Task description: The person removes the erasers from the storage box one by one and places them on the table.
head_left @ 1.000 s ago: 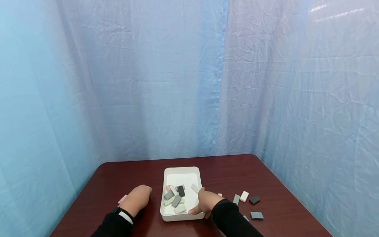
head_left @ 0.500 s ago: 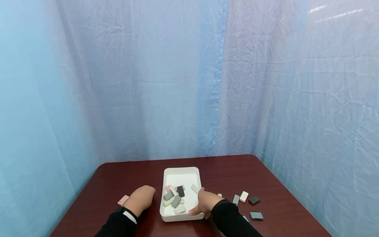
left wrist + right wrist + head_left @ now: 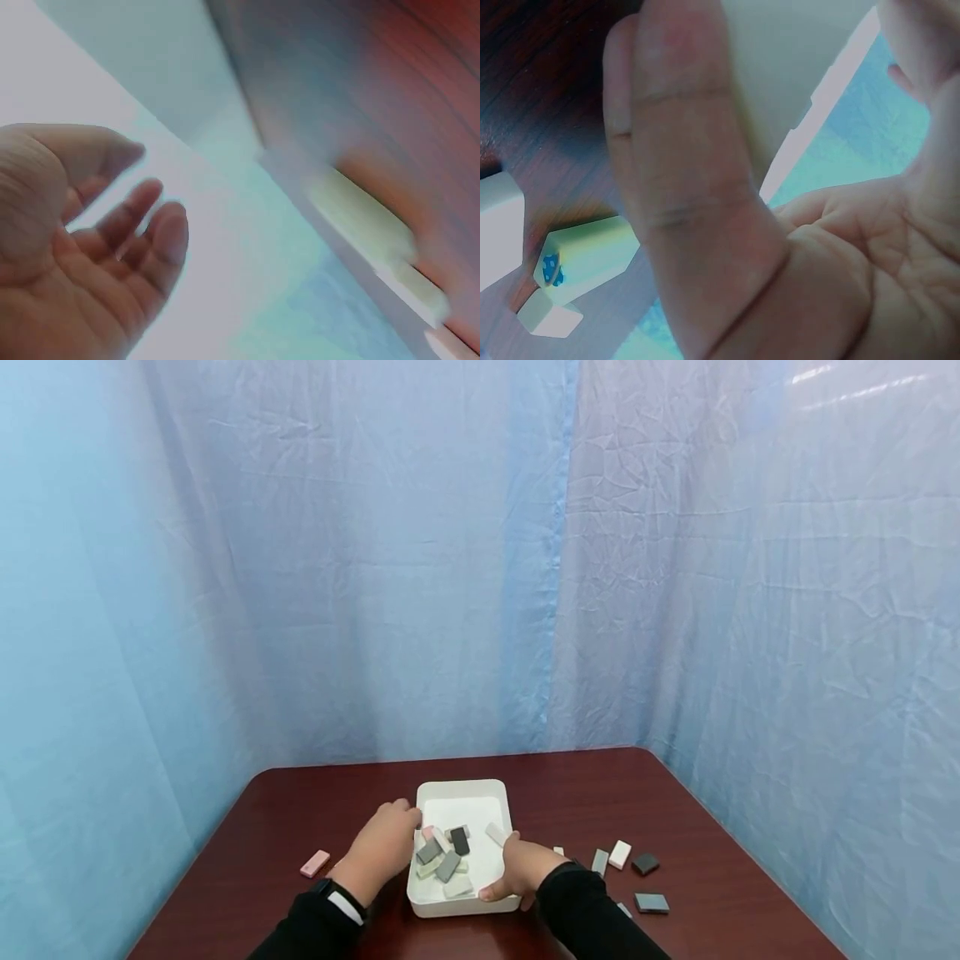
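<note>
A white rectangular tray (image 3: 459, 797) rests on the table, holding several small rectangular blocks (image 3: 448, 866) in white, grey, dark and pink. My right hand (image 3: 525, 868) grips the tray's near right side, thumb over the rim and fingers along the outside wall, as the right wrist view also shows. Beside the tray's left wall is my left hand (image 3: 386, 842). Its fingers (image 3: 171, 236) are loosely bent in the left wrist view, with nothing between them. Whether it touches the tray I cannot tell. A pink block (image 3: 315, 863) lies left of this hand.
Several loose blocks, among them a white one (image 3: 619, 854), a dark one (image 3: 644, 865) and a grey one (image 3: 652, 903), lie right of the tray, some partly behind the right arm. The dark red table (image 3: 337, 785) is bordered by blue curtains (image 3: 450, 568).
My left hand has moved right and away from me, from the table beside the pink block to the tray's left side, leaving that block fully visible. The right hand stays on the tray.
</note>
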Demonstrator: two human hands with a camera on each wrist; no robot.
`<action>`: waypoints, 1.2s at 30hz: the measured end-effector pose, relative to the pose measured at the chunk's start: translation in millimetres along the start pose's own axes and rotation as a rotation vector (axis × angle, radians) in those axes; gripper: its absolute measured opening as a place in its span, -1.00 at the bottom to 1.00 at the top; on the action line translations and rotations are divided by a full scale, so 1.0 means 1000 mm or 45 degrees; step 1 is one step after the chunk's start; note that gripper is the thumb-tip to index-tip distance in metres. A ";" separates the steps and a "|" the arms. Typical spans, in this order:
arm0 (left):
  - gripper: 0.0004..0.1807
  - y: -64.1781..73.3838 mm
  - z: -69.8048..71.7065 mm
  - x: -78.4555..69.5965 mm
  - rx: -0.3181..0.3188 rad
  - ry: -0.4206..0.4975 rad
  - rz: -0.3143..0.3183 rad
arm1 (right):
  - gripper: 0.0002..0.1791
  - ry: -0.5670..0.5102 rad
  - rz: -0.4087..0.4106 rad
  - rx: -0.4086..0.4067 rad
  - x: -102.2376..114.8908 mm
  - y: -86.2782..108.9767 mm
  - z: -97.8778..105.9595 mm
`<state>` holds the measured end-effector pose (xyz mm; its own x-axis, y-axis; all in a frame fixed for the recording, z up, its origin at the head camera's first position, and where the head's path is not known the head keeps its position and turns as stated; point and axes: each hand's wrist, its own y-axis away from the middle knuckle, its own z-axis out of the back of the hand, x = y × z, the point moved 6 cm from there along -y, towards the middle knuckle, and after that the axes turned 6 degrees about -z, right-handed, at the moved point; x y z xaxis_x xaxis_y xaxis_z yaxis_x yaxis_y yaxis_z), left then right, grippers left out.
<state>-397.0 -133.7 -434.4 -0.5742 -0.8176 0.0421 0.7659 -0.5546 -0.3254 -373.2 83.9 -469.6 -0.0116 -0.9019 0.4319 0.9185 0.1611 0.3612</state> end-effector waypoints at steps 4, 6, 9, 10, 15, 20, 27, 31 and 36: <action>-0.77 -0.008 -0.005 -0.029 0.138 0.150 -0.225 | 0.26 0.023 -0.015 0.005 0.001 -0.002 0.001; -0.73 -0.008 -0.011 -0.038 0.262 0.203 -0.258 | 0.27 0.030 -0.020 0.006 0.001 -0.002 0.001; -0.68 -0.006 -0.019 -0.043 0.371 0.185 -0.231 | 0.27 0.036 -0.018 0.002 0.001 -0.001 0.001; -0.66 -0.006 -0.021 -0.044 0.369 0.161 -0.228 | 0.26 0.034 -0.014 -0.001 0.001 -0.001 0.001; -0.69 -0.007 -0.023 -0.049 0.315 0.073 -0.265 | 0.26 0.044 -0.008 -0.016 0.001 0.000 0.001; -0.64 -0.008 -0.024 -0.055 0.313 0.011 -0.274 | 0.25 0.064 -0.008 -0.004 0.002 0.000 0.000; -0.56 -0.007 -0.026 -0.063 0.267 -0.074 -0.399 | 0.25 0.046 0.009 -0.011 0.003 0.001 0.001; -0.73 -0.008 -0.027 -0.067 0.233 -0.038 -0.456 | 0.27 0.021 0.010 -0.025 0.002 0.001 0.001; -0.80 -0.011 -0.028 -0.070 0.235 0.047 -0.447 | 0.28 -0.006 0.017 -0.023 0.000 0.001 0.001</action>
<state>-373.1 -66.5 -460.4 -0.8177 -0.5692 0.0857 0.5584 -0.8205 -0.1221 -372.6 84.3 -468.8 -0.0012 -0.8979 0.4402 0.9254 0.1658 0.3407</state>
